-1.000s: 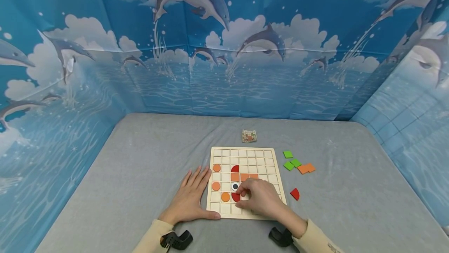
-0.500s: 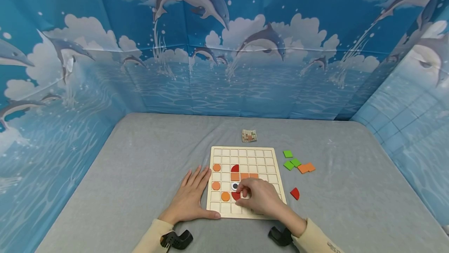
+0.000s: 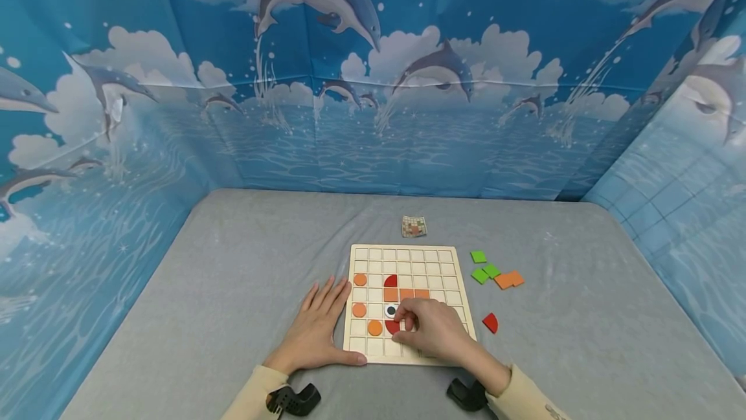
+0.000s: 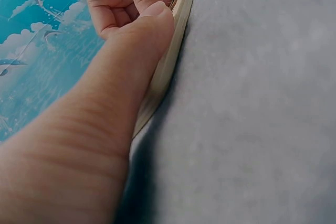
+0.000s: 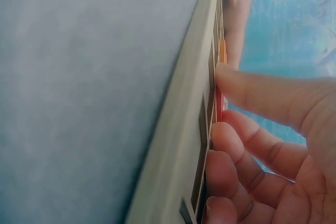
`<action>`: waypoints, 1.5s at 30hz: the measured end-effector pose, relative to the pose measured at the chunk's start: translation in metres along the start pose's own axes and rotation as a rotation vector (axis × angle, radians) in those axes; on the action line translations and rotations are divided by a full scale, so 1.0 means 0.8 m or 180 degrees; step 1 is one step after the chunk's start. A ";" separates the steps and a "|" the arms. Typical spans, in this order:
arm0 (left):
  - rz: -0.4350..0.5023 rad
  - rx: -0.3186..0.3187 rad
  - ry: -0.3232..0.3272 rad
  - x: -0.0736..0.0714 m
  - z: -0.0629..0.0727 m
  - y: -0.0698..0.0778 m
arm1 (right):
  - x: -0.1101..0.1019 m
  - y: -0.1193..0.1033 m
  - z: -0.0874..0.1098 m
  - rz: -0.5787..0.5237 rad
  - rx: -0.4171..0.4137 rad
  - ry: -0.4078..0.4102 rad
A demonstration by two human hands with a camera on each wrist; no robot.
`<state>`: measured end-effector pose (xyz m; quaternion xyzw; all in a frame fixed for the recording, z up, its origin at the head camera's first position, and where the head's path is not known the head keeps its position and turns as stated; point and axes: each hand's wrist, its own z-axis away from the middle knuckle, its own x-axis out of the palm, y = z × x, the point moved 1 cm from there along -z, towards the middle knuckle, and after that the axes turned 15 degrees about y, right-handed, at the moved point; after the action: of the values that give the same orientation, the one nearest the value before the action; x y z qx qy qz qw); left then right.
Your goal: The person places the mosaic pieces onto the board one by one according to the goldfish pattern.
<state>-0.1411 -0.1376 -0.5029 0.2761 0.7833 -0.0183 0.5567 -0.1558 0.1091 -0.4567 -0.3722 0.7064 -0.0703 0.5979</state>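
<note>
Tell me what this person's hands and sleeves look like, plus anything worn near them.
The left hand and right hand are ungloved. The left sleeve and right sleeve are pale cream; the right one bears a small, unreadable dark marking. A curved black left device and black right device sit near the sleeve ends.

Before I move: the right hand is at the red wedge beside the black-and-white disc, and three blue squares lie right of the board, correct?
Not quite: the head view shows three green squares right of the board, not blue ones. The right hand is at that red wedge, as you say.
</note>
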 end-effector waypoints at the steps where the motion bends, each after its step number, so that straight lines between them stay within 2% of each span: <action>1: 0.0005 0.0002 0.0005 0.000 0.000 0.000 | 0.000 0.000 0.000 0.0004 0.0001 0.0005; 12: 0.0005 0.0011 0.0020 0.001 0.001 0.000 | -0.005 0.002 0.005 0.0037 0.0105 0.0117; 18: 0.0006 0.0015 0.0035 0.002 0.001 0.000 | -0.017 0.014 0.004 -0.0015 0.0100 0.0410; 21: 0.0011 0.0027 0.0056 0.002 0.002 0.000 | -0.027 0.025 0.003 -0.0089 0.0068 0.0535; 27: 0.0054 0.0042 0.0103 0.003 0.002 -0.001 | -0.050 0.050 0.002 -0.0073 0.0296 0.0706; 38: 0.0015 -0.0014 -0.0016 0.001 0.001 0.000 | -0.094 0.112 0.007 0.0150 0.0524 0.1197; 45: 0.0033 0.0033 0.0061 0.002 0.001 0.000 | -0.111 0.140 0.014 0.0267 0.0752 0.1171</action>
<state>-0.1408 -0.1375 -0.5050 0.2831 0.7871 -0.0168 0.5478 -0.1941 0.2469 -0.4502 -0.2508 0.8054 -0.1944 0.5007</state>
